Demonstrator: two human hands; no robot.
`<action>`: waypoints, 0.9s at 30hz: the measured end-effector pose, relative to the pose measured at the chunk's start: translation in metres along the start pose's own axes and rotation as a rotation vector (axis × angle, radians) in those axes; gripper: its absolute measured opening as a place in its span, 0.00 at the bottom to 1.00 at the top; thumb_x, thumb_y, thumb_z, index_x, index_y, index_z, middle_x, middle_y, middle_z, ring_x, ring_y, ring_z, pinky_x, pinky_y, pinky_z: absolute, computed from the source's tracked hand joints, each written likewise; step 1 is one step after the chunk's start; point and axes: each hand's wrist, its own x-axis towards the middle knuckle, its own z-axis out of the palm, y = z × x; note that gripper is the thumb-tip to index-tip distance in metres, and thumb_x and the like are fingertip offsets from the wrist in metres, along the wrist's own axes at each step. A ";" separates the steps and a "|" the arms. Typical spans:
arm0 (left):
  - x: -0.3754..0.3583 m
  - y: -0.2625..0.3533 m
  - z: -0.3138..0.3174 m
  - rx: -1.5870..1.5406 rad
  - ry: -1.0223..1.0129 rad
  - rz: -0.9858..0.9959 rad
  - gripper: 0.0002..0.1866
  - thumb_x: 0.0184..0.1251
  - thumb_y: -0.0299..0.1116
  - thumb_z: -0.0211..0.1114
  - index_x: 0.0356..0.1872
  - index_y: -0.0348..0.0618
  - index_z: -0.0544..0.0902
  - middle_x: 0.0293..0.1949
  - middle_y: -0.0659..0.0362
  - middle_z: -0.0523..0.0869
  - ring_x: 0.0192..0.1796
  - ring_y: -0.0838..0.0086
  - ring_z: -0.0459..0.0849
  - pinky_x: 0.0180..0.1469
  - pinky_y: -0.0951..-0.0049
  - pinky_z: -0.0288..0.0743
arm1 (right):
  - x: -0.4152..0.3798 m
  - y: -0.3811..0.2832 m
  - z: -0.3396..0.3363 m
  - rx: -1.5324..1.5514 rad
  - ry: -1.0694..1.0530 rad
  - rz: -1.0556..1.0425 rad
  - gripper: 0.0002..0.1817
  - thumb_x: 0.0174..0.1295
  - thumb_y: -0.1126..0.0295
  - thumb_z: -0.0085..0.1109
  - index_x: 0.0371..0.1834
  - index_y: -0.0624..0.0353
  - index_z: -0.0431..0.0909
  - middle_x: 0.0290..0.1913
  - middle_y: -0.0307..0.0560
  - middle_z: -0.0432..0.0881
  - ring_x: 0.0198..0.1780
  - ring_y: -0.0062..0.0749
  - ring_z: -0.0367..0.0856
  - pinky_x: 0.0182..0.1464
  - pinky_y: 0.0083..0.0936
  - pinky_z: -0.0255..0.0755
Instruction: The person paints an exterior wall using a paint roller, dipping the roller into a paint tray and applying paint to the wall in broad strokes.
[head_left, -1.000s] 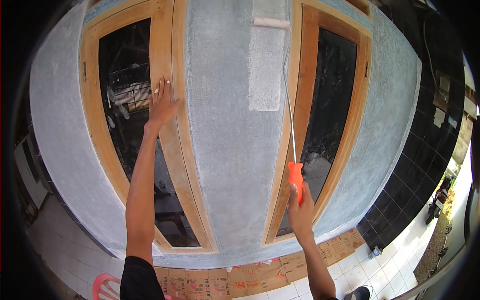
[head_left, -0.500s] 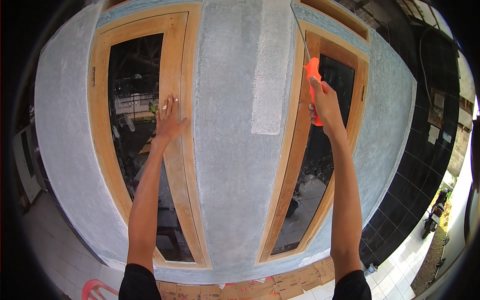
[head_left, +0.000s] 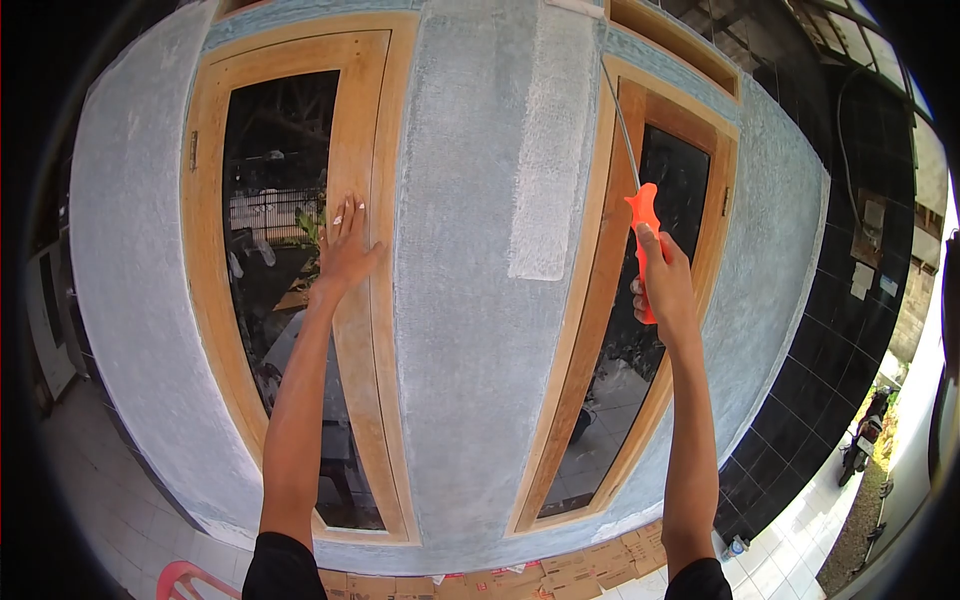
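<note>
Right of the wall strip (head_left: 545,150), right hand (head_left: 662,285) fingers closed around the orange roller handle (head_left: 645,225) (light, rigid, best held low); left hand (head_left: 345,250) lies open on the window frame (head_left: 375,200).

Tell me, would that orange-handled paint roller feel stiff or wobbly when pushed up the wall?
The orange-handled paint roller probably flexes a little: its thin metal rod looks long and slender. It seems light, since the right hand alone lifts it overhead.

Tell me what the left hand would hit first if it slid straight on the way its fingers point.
The left hand lies flat on the wooden window frame, fingers pointing up. Sliding straight on, it would probably just follow that upright and meet the frame's top rail first; nothing else shows in that line.
</note>
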 end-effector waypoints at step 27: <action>-0.001 0.001 0.001 -0.008 -0.001 -0.002 0.47 0.60 0.48 0.58 0.74 0.49 0.40 0.76 0.63 0.35 0.76 0.67 0.35 0.73 0.46 0.36 | 0.037 -0.041 -0.009 0.059 -0.018 -0.077 0.20 0.66 0.48 0.48 0.34 0.56 0.67 0.15 0.34 0.63 0.11 0.18 0.63 0.13 0.20 0.59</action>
